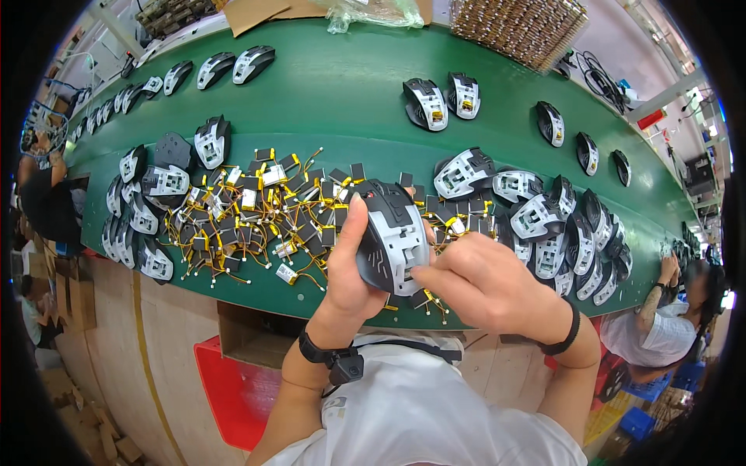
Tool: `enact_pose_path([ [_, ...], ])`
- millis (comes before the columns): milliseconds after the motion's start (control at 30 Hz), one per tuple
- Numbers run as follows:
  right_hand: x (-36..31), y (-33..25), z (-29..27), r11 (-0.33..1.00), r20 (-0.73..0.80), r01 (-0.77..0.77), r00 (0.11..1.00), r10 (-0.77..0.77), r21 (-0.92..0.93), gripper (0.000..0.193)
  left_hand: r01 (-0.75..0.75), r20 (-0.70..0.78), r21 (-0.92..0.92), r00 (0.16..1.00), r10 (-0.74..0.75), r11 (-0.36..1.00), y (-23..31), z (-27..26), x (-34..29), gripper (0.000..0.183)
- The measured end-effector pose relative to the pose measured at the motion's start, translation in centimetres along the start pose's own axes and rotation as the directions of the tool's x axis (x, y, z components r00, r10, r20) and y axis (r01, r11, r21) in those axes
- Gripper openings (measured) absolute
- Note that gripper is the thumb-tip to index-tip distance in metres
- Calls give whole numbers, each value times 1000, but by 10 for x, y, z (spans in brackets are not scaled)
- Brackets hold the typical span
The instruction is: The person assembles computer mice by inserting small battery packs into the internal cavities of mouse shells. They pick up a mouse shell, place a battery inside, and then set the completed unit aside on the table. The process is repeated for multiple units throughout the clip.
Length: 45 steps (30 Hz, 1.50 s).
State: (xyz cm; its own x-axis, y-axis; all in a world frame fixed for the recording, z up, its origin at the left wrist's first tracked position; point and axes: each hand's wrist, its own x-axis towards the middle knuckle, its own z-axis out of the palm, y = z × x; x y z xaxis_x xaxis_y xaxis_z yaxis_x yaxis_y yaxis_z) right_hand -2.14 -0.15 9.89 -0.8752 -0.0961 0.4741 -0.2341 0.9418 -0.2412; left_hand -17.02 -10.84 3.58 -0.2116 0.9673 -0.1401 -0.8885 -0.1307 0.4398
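My left hand [346, 268] is closed around a black and light-grey computer mouse shell [398, 241], holding it up over the table edge. Its open cut-outs face me. The fingers of my right hand [486, 283] are pinched together at the opening near the lower end of the shell. Whatever lies between those fingertips is too small and hidden to make out. Behind and below the shell spreads a loose heap of small battery packs [268, 210], dark or silver with yellow tape, thin wires and white connectors.
Piled mouse shells [550, 250] crowd the right side, and others [165, 180] stand at left. Several more [426, 105] sit on the green conveyor belt [334, 85]. A stacked tray bundle [519, 31] stands beyond. Below the table is a red bin [214, 388]. A co-worker [660, 326] sits at right.
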Motion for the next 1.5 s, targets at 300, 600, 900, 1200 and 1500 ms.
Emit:
enact_pose_path([
  [300, -3, -12, 7, 998, 38, 22, 999, -19, -64, 33, -149, -5, 101, 989, 151, 984, -6, 5, -3, 70],
  [600, -14, -11, 11, 975, -93, -188, 975, 200, 123, 21, -185, 181, 64, 969, 171, 981, -10, 1, 4, 81],
  [900, -17, -32, 41, -140, 432, -465, 612, 663, 874, 26, -437, 262, 300, 892, 368, 848, -6, 2, 8, 108],
  [1200, -16, -32, 43, -265, 492, -428, 606, 625, 864, 22, -291, 212, 245, 947, 242, 925, -4, 3, 2, 118],
  [1500, -27, -25, 56, -310, 509, -408, 598, 619, 858, 23, -299, 160, 261, 951, 264, 918, -8, 3, 3, 113],
])
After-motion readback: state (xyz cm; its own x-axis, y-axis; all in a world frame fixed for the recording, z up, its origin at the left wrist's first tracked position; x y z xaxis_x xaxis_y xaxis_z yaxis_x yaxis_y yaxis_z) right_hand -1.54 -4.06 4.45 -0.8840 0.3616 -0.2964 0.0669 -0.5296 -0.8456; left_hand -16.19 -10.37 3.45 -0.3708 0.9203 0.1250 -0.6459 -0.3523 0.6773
